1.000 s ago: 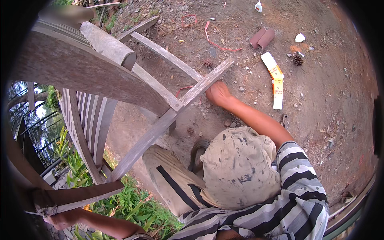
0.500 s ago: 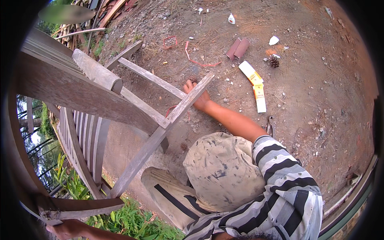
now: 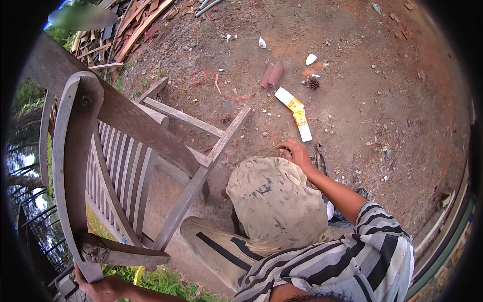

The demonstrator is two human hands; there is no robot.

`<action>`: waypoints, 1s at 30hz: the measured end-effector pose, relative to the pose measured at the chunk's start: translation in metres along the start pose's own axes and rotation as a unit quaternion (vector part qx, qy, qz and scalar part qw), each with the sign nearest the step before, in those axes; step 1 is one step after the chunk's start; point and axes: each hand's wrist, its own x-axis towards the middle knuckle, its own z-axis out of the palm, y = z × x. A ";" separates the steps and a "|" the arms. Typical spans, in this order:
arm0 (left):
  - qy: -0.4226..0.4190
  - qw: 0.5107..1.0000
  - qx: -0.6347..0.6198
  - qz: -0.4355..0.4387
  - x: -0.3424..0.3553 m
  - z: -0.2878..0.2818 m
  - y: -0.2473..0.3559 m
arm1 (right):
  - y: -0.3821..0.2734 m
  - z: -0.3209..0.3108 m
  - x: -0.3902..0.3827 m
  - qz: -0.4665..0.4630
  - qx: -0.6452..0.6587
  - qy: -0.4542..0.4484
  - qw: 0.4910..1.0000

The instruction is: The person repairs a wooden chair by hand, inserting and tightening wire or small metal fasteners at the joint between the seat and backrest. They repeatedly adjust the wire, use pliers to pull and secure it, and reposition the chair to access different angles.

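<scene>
A weathered grey wooden slatted chair [image 3: 70,166] stands tilted on the left, its long narrow rail [image 3: 193,181] reaching toward the middle. At the lower left, my left hand [image 3: 103,286] is closed on the chair's frame, with some fingers behind the wood. My right hand [image 3: 297,155] is beside my right knee, low over the dirt, its fingers loosely bent and apart; I see nothing clearly held in it. Two white-and-yellow strips of packaging [image 3: 302,123] lie just beyond it. My bent legs in stained tan trousers [image 3: 271,201] fill the lower middle.
Brown dirt [image 3: 382,110] carries red strapping, two brownish-red rolls [image 3: 271,75], a pine cone [image 3: 313,83] and white scraps. A pile of boards [image 3: 136,22] lies at the upper left. Green plants [image 3: 181,284] grow low on the left, and an edge [image 3: 443,226] runs along the right.
My right hand has left the chair's rail and moved right, toward my knee. The chair has turned in view, with its curved member now more upright at the left. My left hand has shifted right.
</scene>
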 end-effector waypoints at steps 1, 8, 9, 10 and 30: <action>-0.001 0.999 -0.040 -0.003 -0.001 0.007 0.002 | -0.010 -0.020 -0.004 0.072 0.034 0.039 0.996; -0.031 0.999 -0.017 -0.003 -0.008 0.009 0.014 | -0.182 -0.108 0.003 -0.027 0.125 0.158 0.979; -0.035 0.999 -0.011 0.002 -0.007 0.009 0.015 | -0.218 -0.107 -0.010 -0.081 0.166 0.089 0.979; -0.035 0.999 -0.005 0.005 -0.006 0.008 0.018 | -0.254 -0.104 -0.026 -0.133 0.228 -0.012 0.964; -0.080 0.968 -0.134 0.196 0.000 0.019 0.143 | -0.293 -0.099 -0.152 -0.131 0.204 -0.450 0.859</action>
